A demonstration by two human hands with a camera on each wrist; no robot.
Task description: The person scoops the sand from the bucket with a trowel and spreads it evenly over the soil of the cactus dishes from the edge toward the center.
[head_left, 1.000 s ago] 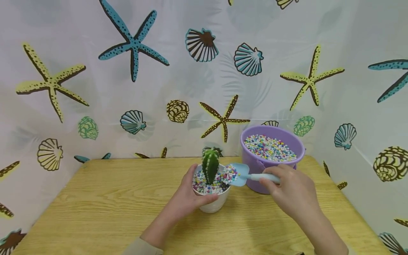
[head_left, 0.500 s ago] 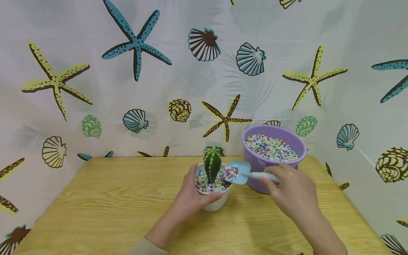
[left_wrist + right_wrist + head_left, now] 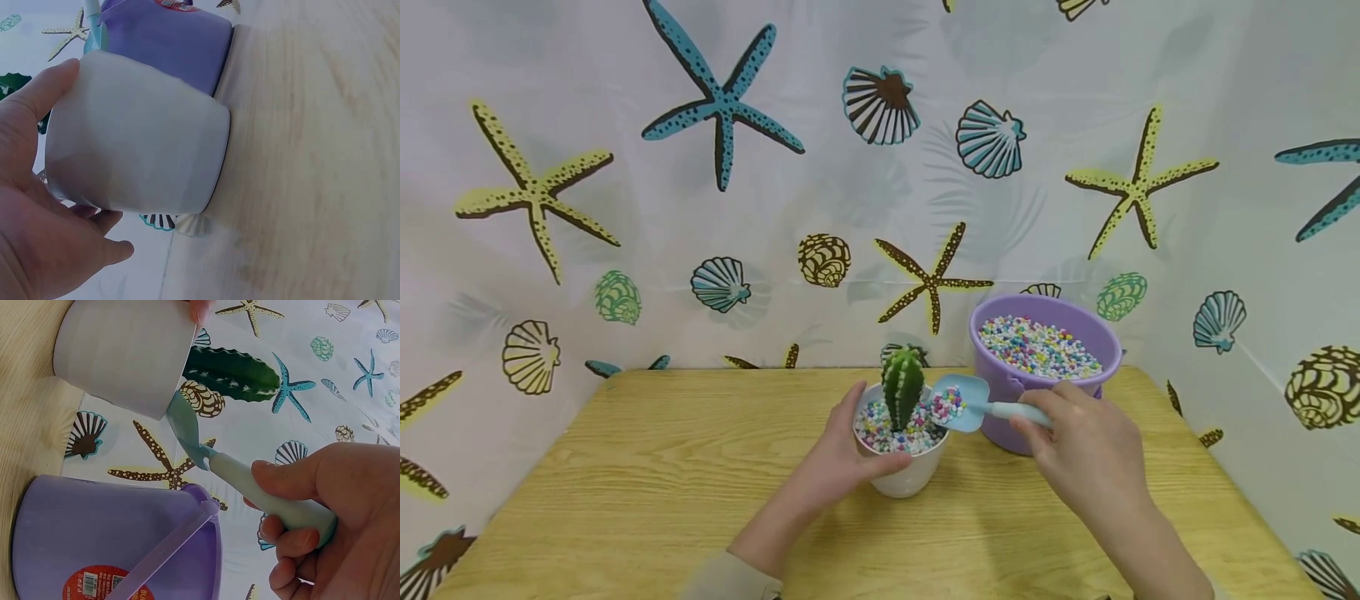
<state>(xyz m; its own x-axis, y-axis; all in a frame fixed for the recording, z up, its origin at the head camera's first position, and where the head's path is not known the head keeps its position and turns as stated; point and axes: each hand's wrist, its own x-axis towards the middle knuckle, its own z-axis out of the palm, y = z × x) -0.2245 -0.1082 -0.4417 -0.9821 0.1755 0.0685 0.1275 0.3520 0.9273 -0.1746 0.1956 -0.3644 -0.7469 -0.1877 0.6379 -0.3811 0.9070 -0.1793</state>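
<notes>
A white pot [image 3: 908,481] holds a green cactus [image 3: 902,388] among multicoloured pebbles [image 3: 874,429]. My left hand [image 3: 835,454] grips this pot from its left side, thumb along the near rim. In the left wrist view the pot's wall [image 3: 134,134] fills the space beside the thumb and fingers. My right hand [image 3: 1086,442] holds a light blue trowel [image 3: 972,404] by its pale handle. Its blade lies over the pot's right rim, carrying a small heap of pebbles. In the right wrist view the blade's tip meets the rim, with the cactus [image 3: 234,374] beyond.
A purple bucket [image 3: 1000,417] full of multicoloured pebbles [image 3: 1037,346] stands behind and right of the pot, close to the trowel. The wooden table [image 3: 685,467] ends against a white curtain [image 3: 820,192] printed with starfish and shells, which also runs along both sides.
The heap on the trowel looks smaller than a second ago. Its blade tilts slightly more towards the pot. The left hand keeps its grip, and the head view has shifted a little.
</notes>
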